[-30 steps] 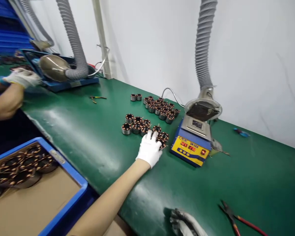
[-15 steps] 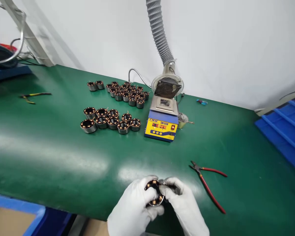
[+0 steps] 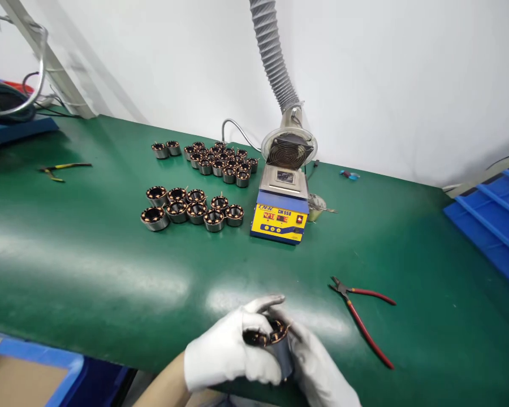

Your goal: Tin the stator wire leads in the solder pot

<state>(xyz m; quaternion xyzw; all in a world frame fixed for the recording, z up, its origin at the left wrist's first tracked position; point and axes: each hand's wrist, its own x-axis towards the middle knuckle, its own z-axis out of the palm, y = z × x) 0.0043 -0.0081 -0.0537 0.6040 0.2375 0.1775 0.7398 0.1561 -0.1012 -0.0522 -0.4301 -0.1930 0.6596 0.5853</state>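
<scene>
Near the table's front edge, my gloved left hand [image 3: 227, 350] grips a motor stator [image 3: 283, 357], a dark metal ring with copper windings inside. Its thumb reaches into the ring's opening, and the index finger stretches out above. My gloved right hand [image 3: 320, 364] lies against the stator's right side with its fingers curled round it; some fingertips are hidden and slightly blurred. The stator is held tilted, so its outer wall shows. To the right of my hands, red-handled cutting pliers [image 3: 358, 319] lie with their handles apart.
A yellow and blue solder pot [image 3: 279, 217] stands beneath an extraction hose [image 3: 275, 56]. Left of it are several stators in a front group [image 3: 195, 210] and a back group [image 3: 220, 161]. Yellow-handled pliers [image 3: 65, 167] lie far left. Blue bins [image 3: 492, 220] flank the green table [image 3: 110, 294].
The stator has turned in my hands from showing its open face to showing its outer wall. My right hand has shifted from pinching at its top edge to lying along its side.
</scene>
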